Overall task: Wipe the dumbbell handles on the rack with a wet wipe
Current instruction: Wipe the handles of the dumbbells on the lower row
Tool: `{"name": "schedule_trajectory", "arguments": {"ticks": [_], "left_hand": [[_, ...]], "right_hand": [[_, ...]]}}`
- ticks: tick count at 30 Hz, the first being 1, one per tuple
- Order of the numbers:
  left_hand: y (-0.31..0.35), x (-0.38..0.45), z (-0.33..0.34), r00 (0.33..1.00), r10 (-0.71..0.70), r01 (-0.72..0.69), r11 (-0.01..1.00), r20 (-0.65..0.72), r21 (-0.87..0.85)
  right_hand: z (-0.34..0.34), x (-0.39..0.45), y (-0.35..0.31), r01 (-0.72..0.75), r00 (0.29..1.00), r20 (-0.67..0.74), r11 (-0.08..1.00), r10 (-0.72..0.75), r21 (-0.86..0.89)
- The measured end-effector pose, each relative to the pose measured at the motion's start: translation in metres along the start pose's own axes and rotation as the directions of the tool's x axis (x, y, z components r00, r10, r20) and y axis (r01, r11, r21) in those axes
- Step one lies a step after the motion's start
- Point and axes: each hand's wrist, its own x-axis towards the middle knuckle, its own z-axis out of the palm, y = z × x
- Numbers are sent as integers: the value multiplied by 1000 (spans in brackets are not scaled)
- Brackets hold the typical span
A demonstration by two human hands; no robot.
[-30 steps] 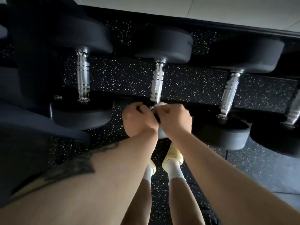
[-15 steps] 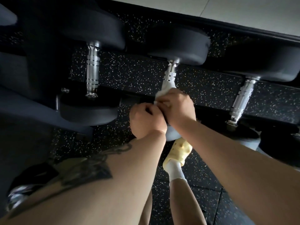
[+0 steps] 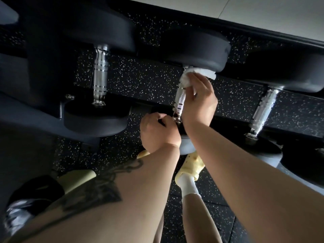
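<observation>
Three black dumbbells with knurled chrome handles lie on the rack. My right hand (image 3: 199, 100) presses a white wet wipe (image 3: 196, 75) around the far end of the middle dumbbell handle (image 3: 180, 100), just under its far head (image 3: 198, 48). My left hand (image 3: 158, 132) is fisted at the near end of that handle, by the near head; whether it grips anything is hidden. The left dumbbell handle (image 3: 100, 74) and the right dumbbell handle (image 3: 264, 109) are bare.
The dark rack rail (image 3: 233, 118) runs under the handles. Below lies black speckled rubber floor (image 3: 140, 81). My yellow shoes (image 3: 191, 165) and white sock stand under the rack's front. A pale wall (image 3: 263, 13) borders the top right.
My right hand has slid the wipe up the middle handle from its near end to the far end. My left hand stayed at the near end. The view shifted right.
</observation>
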Motion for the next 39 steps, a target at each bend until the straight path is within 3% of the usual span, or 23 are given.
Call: {"name": "schedule_trajectory", "arguments": {"ticks": [2, 4, 5, 7, 8, 9, 11, 14, 16, 18, 21, 22, 23, 25, 27, 29, 34, 39], "left_hand": [[-1, 0, 0, 1000, 9, -9, 1000, -2, -15], [-1, 0, 1, 1000, 9, -9, 1000, 1, -19], [-1, 0, 2, 1000, 6, -6, 1000, -2, -19], [0, 0, 2, 1000, 4, -4, 1000, -8, -14], [0, 0, 2, 1000, 4, -4, 1000, -6, -9], [1, -1, 2, 1000, 4, -4, 1000, -5, -6], [1, 0, 2, 1000, 4, -4, 1000, -6, -4], [-1, 0, 2, 1000, 25, -25, 1000, -9, -1], [-1, -1, 2, 1000, 29, -29, 1000, -10, 1], [0, -1, 1, 1000, 30, -30, 1000, -7, 9], [1, -2, 1, 1000, 23, -23, 1000, -2, 9], [1, -2, 1, 1000, 18, -18, 1000, -1, 3], [2, -2, 1, 1000, 15, -15, 1000, -5, -4], [0, -1, 0, 1000, 19, -19, 1000, -14, -8], [0, -1, 1, 1000, 29, -29, 1000, -10, 0], [1, -2, 1, 1000, 22, -22, 1000, -9, 2], [5, -3, -1, 1000, 1, -1, 1000, -15, -29], [2, 0, -1, 1000, 6, -7, 1000, -7, -23]], "right_hand": [[-1, 6, 6, -158, 986, 55, 987, 160, -36], [-3, 14, 4, -468, 881, 151, 874, 449, 131], [-2, 22, 0, -653, 757, 285, 701, 588, 287], [0, 39, -7, -838, 530, 631, 233, 567, 494], [-1, 50, -7, -853, 484, 708, 99, 514, 512], [-3, 58, -9, -856, 467, 734, 44, 493, 515], [-2, 61, -8, -857, 496, 720, 139, 486, 496], [-3, 44, 9, -769, 624, 592, 534, 510, 351], [-13, 38, 14, -708, 681, 529, 641, 506, 298], [-18, 42, 13, -691, 710, 503, 624, 493, 365], [-12, 55, 2, -810, 584, 610, 426, 535, 403], [-6, 56, -3, -822, 570, 596, 404, 566, 401], [0, 55, -7, -818, 576, 556, 431, 599, 381], [1, 39, -13, -701, 707, 363, 668, 607, 249], [-4, 16, -15, -456, 890, 134, 859, 436, 231], [-8, 4, -21, -335, 942, 58, 910, 331, 245], [12, 29, -28, -479, 869, -27, 852, 495, 211], [27, 41, -33, -525, 839, -57, 834, 540, 172]]}}
